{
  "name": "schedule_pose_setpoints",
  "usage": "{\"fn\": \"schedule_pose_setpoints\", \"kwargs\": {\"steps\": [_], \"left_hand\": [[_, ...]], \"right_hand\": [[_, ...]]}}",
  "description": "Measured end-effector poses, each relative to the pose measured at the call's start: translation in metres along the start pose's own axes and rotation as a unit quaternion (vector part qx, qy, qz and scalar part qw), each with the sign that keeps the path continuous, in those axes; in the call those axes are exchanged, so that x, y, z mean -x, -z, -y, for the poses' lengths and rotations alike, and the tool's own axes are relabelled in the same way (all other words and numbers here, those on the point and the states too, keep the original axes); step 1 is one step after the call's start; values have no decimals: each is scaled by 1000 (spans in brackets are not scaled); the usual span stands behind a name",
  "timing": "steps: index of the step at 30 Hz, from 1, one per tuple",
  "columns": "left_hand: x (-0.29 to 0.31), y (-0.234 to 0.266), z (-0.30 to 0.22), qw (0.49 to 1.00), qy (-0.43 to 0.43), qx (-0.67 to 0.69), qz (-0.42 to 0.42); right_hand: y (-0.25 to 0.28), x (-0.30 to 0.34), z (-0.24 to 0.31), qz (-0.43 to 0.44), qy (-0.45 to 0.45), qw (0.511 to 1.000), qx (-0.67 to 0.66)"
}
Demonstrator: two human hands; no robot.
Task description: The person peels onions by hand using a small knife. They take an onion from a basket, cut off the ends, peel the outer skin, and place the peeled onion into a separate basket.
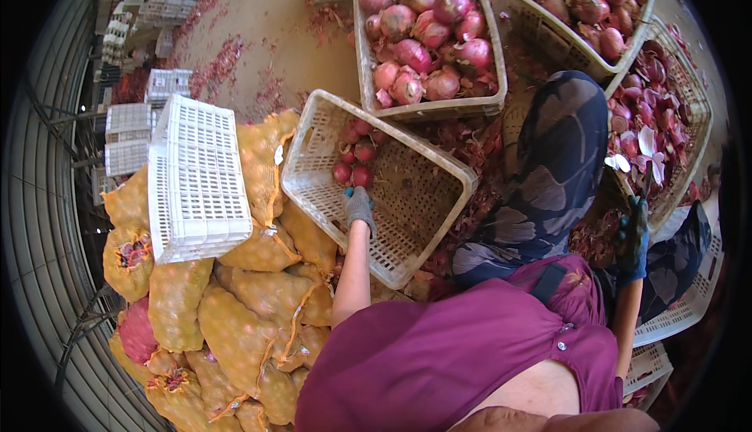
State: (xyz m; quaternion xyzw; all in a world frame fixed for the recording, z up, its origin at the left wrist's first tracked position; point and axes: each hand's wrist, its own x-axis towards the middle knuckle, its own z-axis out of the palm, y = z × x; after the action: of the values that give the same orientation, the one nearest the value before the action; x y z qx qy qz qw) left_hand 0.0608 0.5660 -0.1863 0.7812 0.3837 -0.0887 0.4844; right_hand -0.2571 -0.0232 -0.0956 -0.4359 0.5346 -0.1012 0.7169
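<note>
My left hand (359, 208), in a grey glove with blue fingertips, reaches over the near wall into a whitish plastic crate (431, 158). Its fingers look spread, right up against the nearest of several small red onions (362, 176) lying at the crate's left end. On the right, my right hand (633, 236) wears a blue glove and is closed around a thin, dark, pointed tool (648, 180). That tool points up toward a crate of onion skins (656, 122); its handle is hidden in the glove.
Full crates of large red onions (431, 32) and more onions (583, 1) stand ahead. Yellow mesh sacks (243, 322) pile up at left, with an upturned white crate (200, 173) on them. My bent knee (548, 150) rises between the crates. Skins litter the floor.
</note>
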Motion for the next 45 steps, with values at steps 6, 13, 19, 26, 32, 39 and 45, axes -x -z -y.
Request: {"fn": "schedule_pose_setpoints", "kwargs": {"steps": [6, 13, 19, 26, 32, 39, 45], "left_hand": [[-51, -36, 26, 972, -54, -228, -11], [-110, -30, 28, 909, -158, -385, -36], [-143, -32, 27, 875, -85, -476, 36], [-116, -43, 38, 919, -81, -384, -28], [-66, -76, 55, 929, -48, -365, 29], [-27, -99, 142, 993, -15, -81, 79], [72, -72, 12, 904, 63, 297, 301]], "right_hand": [[-21, 12, 20, 15, 46, 986, 157], [-27, 25, 35, -4, 37, 981, 192], [-30, 29, 32, -31, 17, 972, 234], [-34, 22, 16, -40, 20, 973, 225], [-8, 2, 1, -37, 5, 979, 203], [-23, -20, 12, -18, -23, 983, 181], [10, -33, -14, -32, 18, 989, 141]]}}
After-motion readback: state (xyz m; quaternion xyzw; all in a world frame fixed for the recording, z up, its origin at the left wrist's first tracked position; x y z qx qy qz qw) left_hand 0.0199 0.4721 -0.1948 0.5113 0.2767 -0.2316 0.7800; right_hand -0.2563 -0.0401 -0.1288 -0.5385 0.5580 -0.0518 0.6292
